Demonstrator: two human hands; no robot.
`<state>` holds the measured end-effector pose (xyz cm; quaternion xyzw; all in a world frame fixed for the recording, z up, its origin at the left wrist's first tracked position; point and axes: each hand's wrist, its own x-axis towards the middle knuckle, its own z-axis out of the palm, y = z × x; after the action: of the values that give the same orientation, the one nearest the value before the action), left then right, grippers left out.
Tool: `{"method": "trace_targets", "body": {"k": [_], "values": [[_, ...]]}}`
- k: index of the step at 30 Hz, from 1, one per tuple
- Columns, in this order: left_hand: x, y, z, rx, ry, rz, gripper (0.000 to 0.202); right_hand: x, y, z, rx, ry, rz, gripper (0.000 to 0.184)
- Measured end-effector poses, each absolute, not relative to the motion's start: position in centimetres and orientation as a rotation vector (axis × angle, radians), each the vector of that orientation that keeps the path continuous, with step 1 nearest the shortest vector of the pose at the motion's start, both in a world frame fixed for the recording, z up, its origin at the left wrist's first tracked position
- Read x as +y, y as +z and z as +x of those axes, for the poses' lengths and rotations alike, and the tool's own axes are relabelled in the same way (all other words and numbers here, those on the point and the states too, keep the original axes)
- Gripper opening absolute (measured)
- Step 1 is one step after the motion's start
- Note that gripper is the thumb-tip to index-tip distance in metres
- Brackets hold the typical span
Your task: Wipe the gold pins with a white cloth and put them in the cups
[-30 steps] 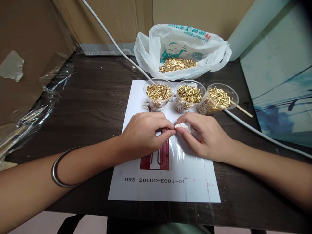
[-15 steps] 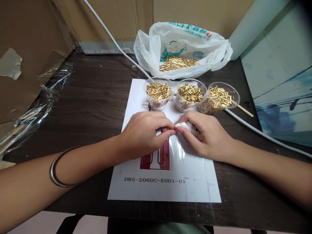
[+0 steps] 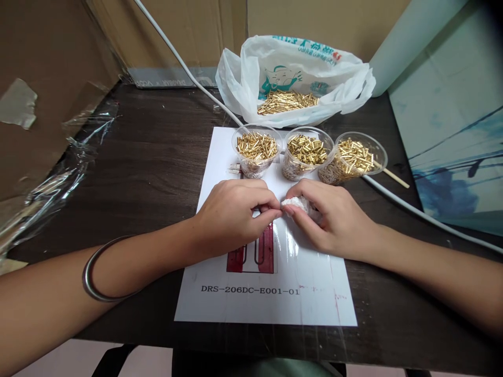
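My right hand (image 3: pixel 334 217) is closed around a crumpled white wad (image 3: pixel 297 204), which looks like tissue or soft cloth. Thumb and index finger of my left hand (image 3: pixel 241 212) pinch together at the wad's left tip; whatever lies between them is too small to make out. Both hands rest over a printed sheet (image 3: pixel 220 309) with a dark red picture, partly covered by my left hand. Just beyond the fingers stand three clear plastic cups, the left cup (image 3: pixel 255 166), middle cup (image 3: pixel 301 168) and tilted right cup (image 3: pixel 340 170), holding small gold-coloured metal tubes or pins.
A white plastic bag (image 3: pixel 231 89) with more gold pins lies open behind the cups. A white cable (image 3: pixel 428 212) runs across the dark table (image 3: pixel 137 173). A thin wooden stick (image 3: pixel 396 179) pokes out by the right cup. Cardboard (image 3: pixel 176 36) and clear plastic wrap (image 3: pixel 66 167) border the left and back.
Hardly anything differs. Both hands keep the same hold at the same spot, and the view has shifted very slightly.
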<state>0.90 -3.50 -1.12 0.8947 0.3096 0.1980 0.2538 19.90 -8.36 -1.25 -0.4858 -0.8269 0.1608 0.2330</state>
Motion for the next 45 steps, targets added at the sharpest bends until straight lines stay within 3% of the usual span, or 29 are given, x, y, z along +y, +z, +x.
{"method": "trace_targets", "body": {"k": [45], "values": [[-3.83,-1.10,1.07,0.909,0.506,2.433,0.012,-8.69,-1.31,19.55,-2.421,0.282,-1.391,0.022]]}}
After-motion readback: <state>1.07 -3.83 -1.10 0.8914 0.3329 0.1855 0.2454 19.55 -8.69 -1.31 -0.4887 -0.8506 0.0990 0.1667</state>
